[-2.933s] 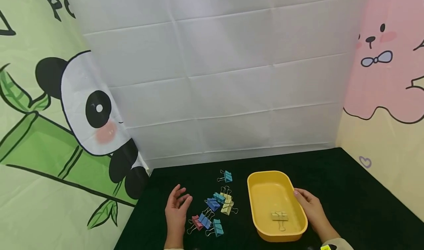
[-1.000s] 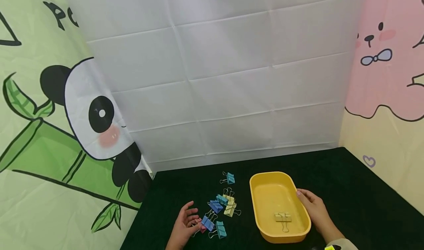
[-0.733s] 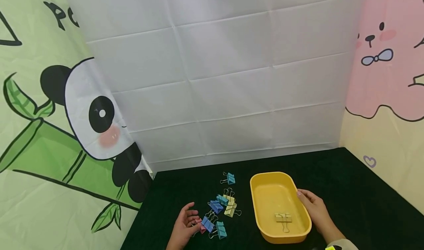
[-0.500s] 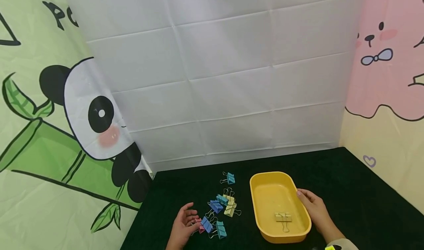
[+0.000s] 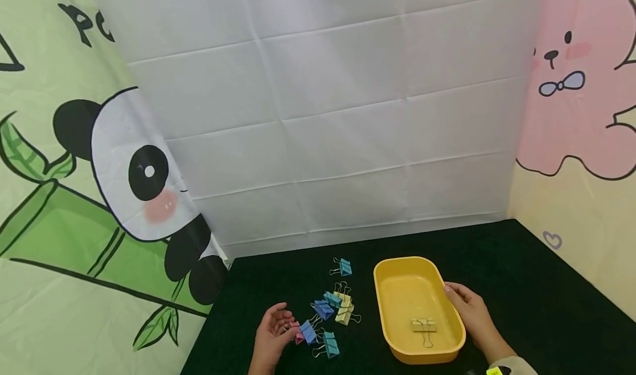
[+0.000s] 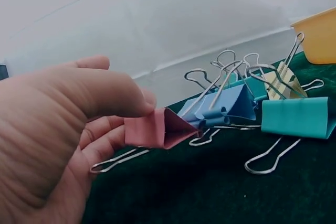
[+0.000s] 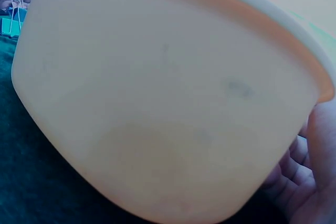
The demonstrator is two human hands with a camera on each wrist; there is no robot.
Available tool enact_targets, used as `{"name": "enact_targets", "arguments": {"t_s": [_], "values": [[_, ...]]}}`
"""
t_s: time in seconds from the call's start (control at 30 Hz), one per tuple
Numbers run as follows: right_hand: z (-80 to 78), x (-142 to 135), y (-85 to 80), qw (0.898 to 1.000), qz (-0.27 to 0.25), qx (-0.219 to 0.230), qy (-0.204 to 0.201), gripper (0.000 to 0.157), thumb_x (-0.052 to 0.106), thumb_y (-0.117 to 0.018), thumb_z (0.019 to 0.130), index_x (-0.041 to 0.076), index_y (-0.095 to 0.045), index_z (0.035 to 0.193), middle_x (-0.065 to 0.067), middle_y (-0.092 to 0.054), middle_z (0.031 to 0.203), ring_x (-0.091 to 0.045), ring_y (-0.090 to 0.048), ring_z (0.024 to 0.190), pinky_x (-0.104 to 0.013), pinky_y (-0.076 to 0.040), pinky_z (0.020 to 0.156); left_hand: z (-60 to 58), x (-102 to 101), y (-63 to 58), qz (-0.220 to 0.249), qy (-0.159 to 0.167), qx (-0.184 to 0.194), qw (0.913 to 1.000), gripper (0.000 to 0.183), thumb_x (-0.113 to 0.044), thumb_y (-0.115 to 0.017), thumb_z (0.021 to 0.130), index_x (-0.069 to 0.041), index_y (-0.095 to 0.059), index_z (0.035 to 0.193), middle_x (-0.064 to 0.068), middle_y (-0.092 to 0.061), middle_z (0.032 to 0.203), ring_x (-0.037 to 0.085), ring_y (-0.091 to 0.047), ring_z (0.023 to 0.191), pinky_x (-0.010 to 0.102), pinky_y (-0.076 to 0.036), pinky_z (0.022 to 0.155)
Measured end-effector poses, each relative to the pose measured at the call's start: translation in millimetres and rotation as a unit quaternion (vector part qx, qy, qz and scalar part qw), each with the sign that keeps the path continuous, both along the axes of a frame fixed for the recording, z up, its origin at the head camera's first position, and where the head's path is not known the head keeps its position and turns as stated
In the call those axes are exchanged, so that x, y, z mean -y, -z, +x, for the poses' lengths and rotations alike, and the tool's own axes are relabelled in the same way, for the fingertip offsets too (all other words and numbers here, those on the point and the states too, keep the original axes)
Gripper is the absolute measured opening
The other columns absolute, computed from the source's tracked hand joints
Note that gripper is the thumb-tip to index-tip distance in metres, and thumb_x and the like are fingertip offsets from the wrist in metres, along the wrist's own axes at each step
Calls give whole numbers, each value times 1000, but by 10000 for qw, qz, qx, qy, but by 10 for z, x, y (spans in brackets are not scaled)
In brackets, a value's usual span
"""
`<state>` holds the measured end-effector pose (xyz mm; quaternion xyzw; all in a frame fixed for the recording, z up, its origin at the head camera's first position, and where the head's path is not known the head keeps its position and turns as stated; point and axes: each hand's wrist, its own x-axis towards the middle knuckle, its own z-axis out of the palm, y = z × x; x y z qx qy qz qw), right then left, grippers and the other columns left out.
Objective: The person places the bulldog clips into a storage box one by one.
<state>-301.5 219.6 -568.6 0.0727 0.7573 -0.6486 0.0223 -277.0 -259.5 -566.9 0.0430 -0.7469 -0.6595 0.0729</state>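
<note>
Between thumb and fingers, my left hand (image 5: 270, 333) pinches a pink binder clip (image 6: 157, 128); the left wrist view has the thumb on its top and fingers behind it. Right against it lies a light blue binder clip (image 5: 308, 332). A teal binder clip (image 6: 296, 116) is a little farther right. My right hand (image 5: 469, 311) grips the right rim of a yellow tray (image 5: 404, 286), thumb over the edge, other fingers along the outside. Inside the tray lies one pale yellow binder clip (image 5: 423, 325). The tray's outer wall (image 7: 157, 77) fills most of the right wrist view.
Behind the pinched clip, a darker blue clip (image 5: 323, 309), a small teal clip (image 5: 332, 299) and pale yellow clips (image 5: 344, 312) lie bunched together. Another teal clip (image 5: 345, 267) lies farther back. A white cloth wall (image 5: 348, 143) borders the dark green table (image 5: 497, 264).
My left hand has come down from the left of the clips onto the pink one, which has since shifted slightly away from me. The right hand stays on the tray.
</note>
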Motion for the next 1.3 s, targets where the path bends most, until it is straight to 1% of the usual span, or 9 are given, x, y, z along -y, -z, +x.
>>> {"name": "enact_targets", "arguments": {"t_s": [0.13,0.27,0.43,0.57,0.8,0.97,1.07,1.17,1.3], "values": [[-17,1,2,10000,29,-37,-12,80,64,-50,97,1,-45,146,-21,-58,136,-20,-67,96,-32,-59,79,-10,-16,-25,140,-103,-181,9997,72,1,-81,79,-1,-44,141,24,-57,126,27,-61,110,24,-53,88],[-17,6,2,10000,63,-51,-10,79,63,-50,98,1,-44,147,-22,-57,138,-19,-67,98,-32,-59,79,-37,-23,-66,114,-187,-251,9994,70,-2,-82,79,-2,-46,139,24,-57,127,26,-61,110,23,-53,88],[-11,7,-2,9999,115,-51,-9,74,59,-49,100,2,-44,147,-22,-57,138,-19,-67,97,-31,-59,79,-58,-48,-157,-41,-324,-276,9991,63,-3,-81,81,-7,-50,136,22,-57,129,26,-61,113,21,-52,89],[-6,9,-12,9999,124,-51,-27,75,60,-49,100,2,-44,147,-21,-58,137,-19,-67,98,-31,-59,79,-69,-85,-255,-134,-355,-443,9983,58,-2,-81,82,-9,-53,132,22,-58,128,25,-61,113,20,-51,91],[10,20,-35,9998,143,-113,-12,77,61,-50,99,1,-45,146,-22,-58,136,-19,-67,99,-30,-59,78,-83,-140,-443,-270,-284,-814,9959,53,-2,-80,84,-10,-54,130,18,-61,125,22,-62,114,16,-48,94],[-4,17,-21,9998,154,-116,-16,76,60,-49,100,0,-44,147,-22,-57,137,-20,-67,99,-31,-59,80,-118,-171,-541,-134,-225,-1021,9944,52,-3,-80,84,-10,-55,129,14,-62,122,21,-62,113,14,-47,95],[-12,17,-9,9998,164,-108,-12,75,60,-49,100,1,-44,147,-22,-57,138,-20,-67,100,-31,-59,80,-137,-204,-603,-50,-121,-1197,9927,52,-1,-80,84,-9,-55,128,15,-62,122,20,-63,113,14,-47,96],[-15,20,2,9998,185,-115,-3,74,58,-49,101,1,-45,147,-22,-57,138,-20,-67,100,-31,-59,80,-163,-253,-661,-32,24,-1382,9904,50,2,-79,84,-7,-55,127,19,-61,122,20,-64,112,15,-47,97],[-16,22,14,9997,170,-164,-5,75,60,-49,100,0,-45,146,-22,-58,137,-20,-67,100,-31,-59,79,-211,-345,-731,10,234,-1601,9868,49,2,-78,84,-5,-54,127,20,-61,122,20,-63,113,16,-47,98]]}}
